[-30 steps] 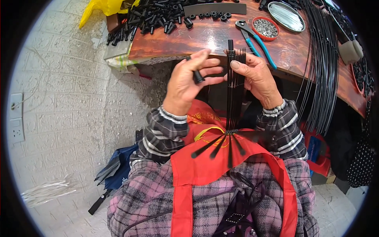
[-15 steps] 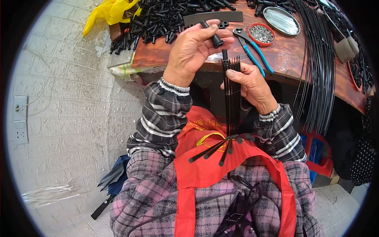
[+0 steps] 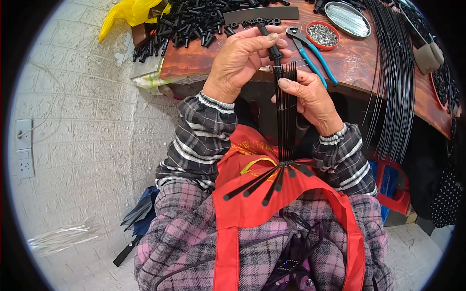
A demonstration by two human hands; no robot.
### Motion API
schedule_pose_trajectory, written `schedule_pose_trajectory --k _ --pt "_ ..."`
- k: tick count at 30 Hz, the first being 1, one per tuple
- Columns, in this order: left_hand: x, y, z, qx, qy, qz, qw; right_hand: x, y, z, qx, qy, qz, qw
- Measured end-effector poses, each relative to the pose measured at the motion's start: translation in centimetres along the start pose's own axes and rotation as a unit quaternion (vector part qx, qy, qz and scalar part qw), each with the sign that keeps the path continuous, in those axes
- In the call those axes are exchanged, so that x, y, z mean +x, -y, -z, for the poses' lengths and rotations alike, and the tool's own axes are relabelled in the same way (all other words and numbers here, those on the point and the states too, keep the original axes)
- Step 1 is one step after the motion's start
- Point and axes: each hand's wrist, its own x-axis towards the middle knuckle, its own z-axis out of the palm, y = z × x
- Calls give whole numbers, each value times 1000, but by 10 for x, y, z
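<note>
My left hand (image 3: 235, 63) pinches a black plastic umbrella runner (image 3: 274, 50), a tube with a collar, between thumb and fingers. The runner's lower end meets the top of a black shaft in an umbrella frame (image 3: 285, 123), seemingly over its tip. Closed around the upper part of that frame is my right hand (image 3: 310, 97), its thumb lying across the thin ribs. The frame hangs upright over my red apron (image 3: 233, 203), and its black lower arms fan out at the bottom. The fingers behind the ribs are partly hidden.
Loose black runners (image 3: 191, 24) are heaped on the wooden table (image 3: 194, 63). Blue-handled pliers (image 3: 315, 60), a red dish of small metal pieces (image 3: 335, 44) and an oval tray of pale thin rods (image 3: 347, 6) lie beyond. Long black ribs (image 3: 393, 97) overhang the table edge at right.
My left hand has lowered the runner from above the shaft onto its top end, where the two now meet. My right hand keeps its hold on the frame.
</note>
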Motion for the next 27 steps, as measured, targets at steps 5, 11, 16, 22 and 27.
schedule_pose_trajectory --k 5,11,16,22,27 --pt "-2 0 0 83 -46 6 995 -2 7 -2 -18 4 -16 1000" --pt "-4 -7 1 95 -33 3 995 -1 8 -1 -17 2 -19 1000" --pt "0 -3 7 104 -30 -2 994 1 5 3 -3 12 -12 1000" --pt "2 1 11 96 -24 -3 995 2 3 7 -3 39 -21 999" --pt "1 2 14 75 8 -15 997 2 2 9 9 49 -28 998"
